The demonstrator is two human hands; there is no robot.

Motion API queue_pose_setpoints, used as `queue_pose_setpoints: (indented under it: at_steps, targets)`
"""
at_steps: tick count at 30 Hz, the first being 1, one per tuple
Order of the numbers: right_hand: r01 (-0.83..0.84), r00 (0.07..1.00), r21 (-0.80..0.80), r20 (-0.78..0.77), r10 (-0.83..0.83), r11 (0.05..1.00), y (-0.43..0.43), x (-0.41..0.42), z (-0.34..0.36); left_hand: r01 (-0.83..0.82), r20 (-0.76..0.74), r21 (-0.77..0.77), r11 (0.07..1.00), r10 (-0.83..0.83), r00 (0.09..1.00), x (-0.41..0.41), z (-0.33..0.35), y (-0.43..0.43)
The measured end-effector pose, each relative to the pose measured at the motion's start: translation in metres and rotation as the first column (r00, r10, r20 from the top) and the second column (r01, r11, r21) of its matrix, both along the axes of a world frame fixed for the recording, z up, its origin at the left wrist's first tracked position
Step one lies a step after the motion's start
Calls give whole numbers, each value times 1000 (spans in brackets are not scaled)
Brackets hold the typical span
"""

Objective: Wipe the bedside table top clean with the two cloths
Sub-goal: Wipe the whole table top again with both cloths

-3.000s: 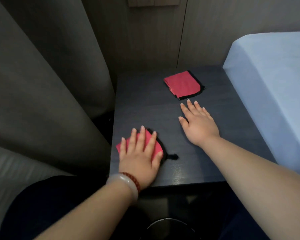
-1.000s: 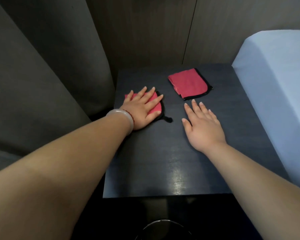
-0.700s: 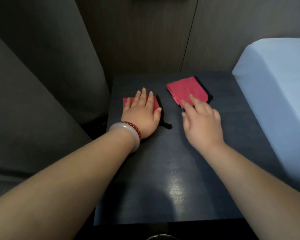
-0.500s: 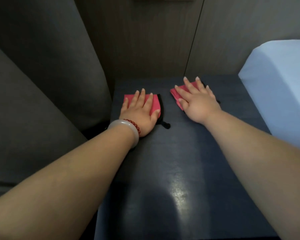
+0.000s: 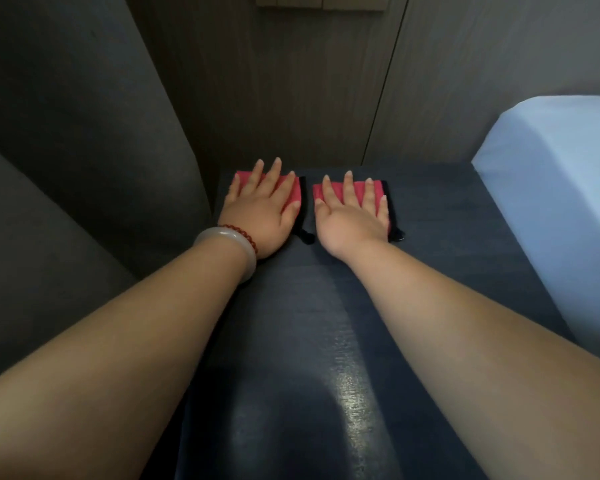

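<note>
The dark bedside table top (image 5: 447,223) carries two red cloths with black edging, lying side by side at its far left corner. My left hand (image 5: 260,213), with a pale bangle and red beads at the wrist, lies flat with spread fingers on the left red cloth (image 5: 293,192). Just beside it, my right hand (image 5: 352,216) presses flat on the right red cloth (image 5: 378,189). Each cloth is mostly hidden under its hand. A short black loop sticks out at the near corner of each.
A pale blue bed (image 5: 561,188) borders the table on the right. Grey curtain folds (image 5: 84,150) hang along the left side. A wood-panelled wall (image 5: 291,98) stands right behind the cloths.
My left hand has slid its cloth from the near left edge to the far left corner. My right hand came off the bare table onto the second cloth and drew it left, beside the first.
</note>
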State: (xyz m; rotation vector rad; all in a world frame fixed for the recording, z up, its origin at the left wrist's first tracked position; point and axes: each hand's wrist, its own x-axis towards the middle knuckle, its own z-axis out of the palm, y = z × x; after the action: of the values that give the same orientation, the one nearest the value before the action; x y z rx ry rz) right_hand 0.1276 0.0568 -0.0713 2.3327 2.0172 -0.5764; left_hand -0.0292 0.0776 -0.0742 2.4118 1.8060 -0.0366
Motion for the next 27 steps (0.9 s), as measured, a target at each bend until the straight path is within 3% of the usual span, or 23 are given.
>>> queue_pose_setpoints:
  at_steps: [5,8,11,13,16,21,24,27]
  targets:
    - [19,999,-13,-51,-19,1000,2,-8,5,-44,14,-67,997,45,999,10,5,-8]
    - [49,986,102,-163,-32,994,2,9,13,-45,144,31,999,41,989,23,15,-20]
    - [-40,998,290,62,23,956,-14,37,7,55,137,91,994,-67,988,48,14,-36]
    - [-98,984,229,165,61,968,-25,49,-1,68,50,3,998,-68,996,58,8,-36]
    - [-102,979,126,191,77,987,-28,59,-8,30,-89,-37,999,-33,995,59,1,-31]
    - [-86,977,157,206,53,984,-27,63,-8,27,-208,-44,999,-36,978,65,15,-27]
    - [-120,975,213,208,75,970,-24,58,-11,-21,-162,-39,999,15,987,74,12,-25]
    - [-76,990,160,131,55,984,-16,58,-11,-50,-78,-63,997,45,996,70,1,-21]
